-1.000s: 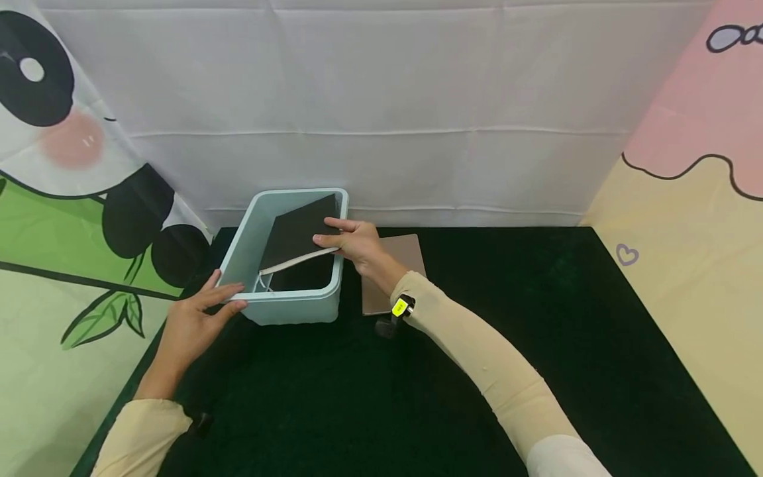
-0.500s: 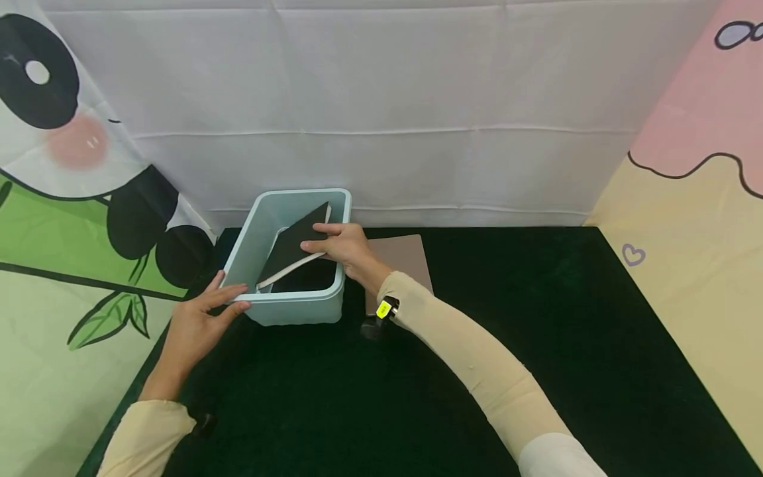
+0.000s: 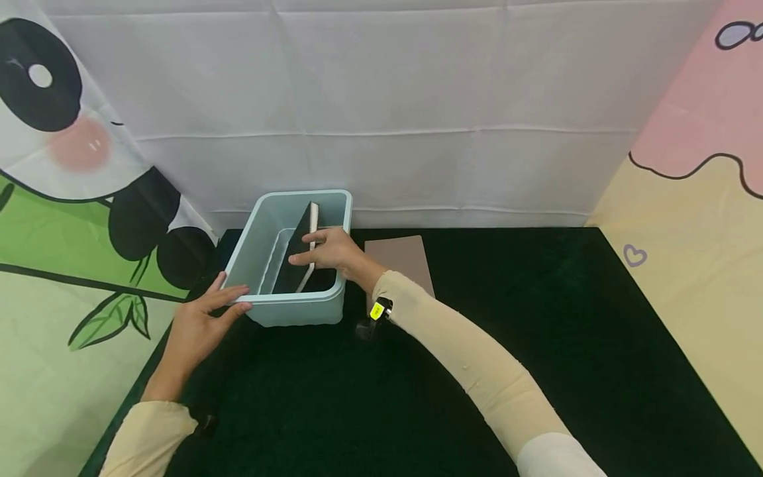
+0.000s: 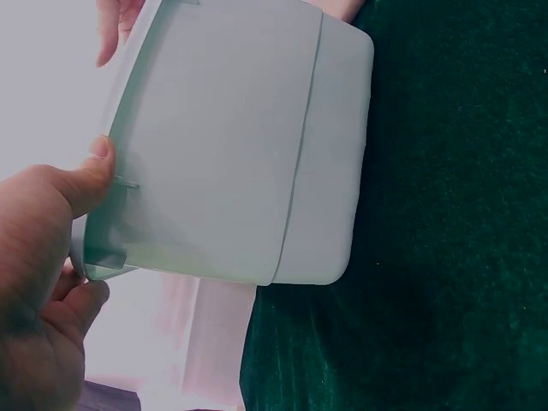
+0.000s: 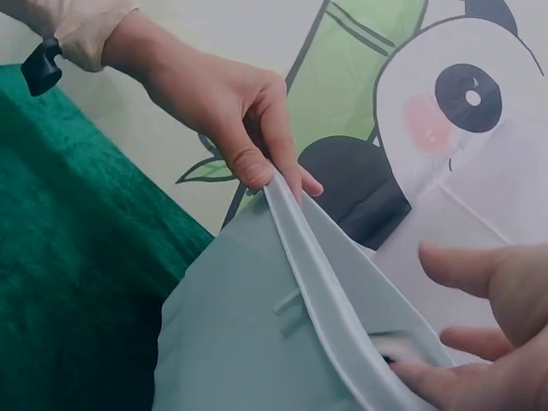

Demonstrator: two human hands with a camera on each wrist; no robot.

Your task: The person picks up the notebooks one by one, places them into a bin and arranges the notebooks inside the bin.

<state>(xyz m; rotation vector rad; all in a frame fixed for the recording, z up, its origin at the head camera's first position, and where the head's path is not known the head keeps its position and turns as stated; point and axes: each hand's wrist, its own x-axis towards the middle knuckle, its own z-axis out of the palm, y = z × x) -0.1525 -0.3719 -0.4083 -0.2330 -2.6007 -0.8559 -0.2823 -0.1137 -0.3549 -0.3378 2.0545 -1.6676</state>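
Observation:
A pale blue plastic bin stands on the dark green tabletop. My left hand grips its near left corner; the left wrist view shows the thumb on the outer wall just under the rim. Inside the bin, a black-covered notebook leans on edge, white page edges facing right. My right hand reaches over the right rim and holds it between thumb and fingers. Something black lies low beside it; whether that is a separate book I cannot tell. The right wrist view catches just a blurred corner of the notebook.
A pinkish-brown flat notebook or folder lies right of the bin, partly under my right forearm. Behind the bin hangs a white cloth. Printed cloths stand at both sides, and the green tabletop extends to the right.
My right hand has moved left and deeper into the bin. The notebook has swung from a flatter slant to a steeper one, baring the bin's floor on the left. The left hand stays put.

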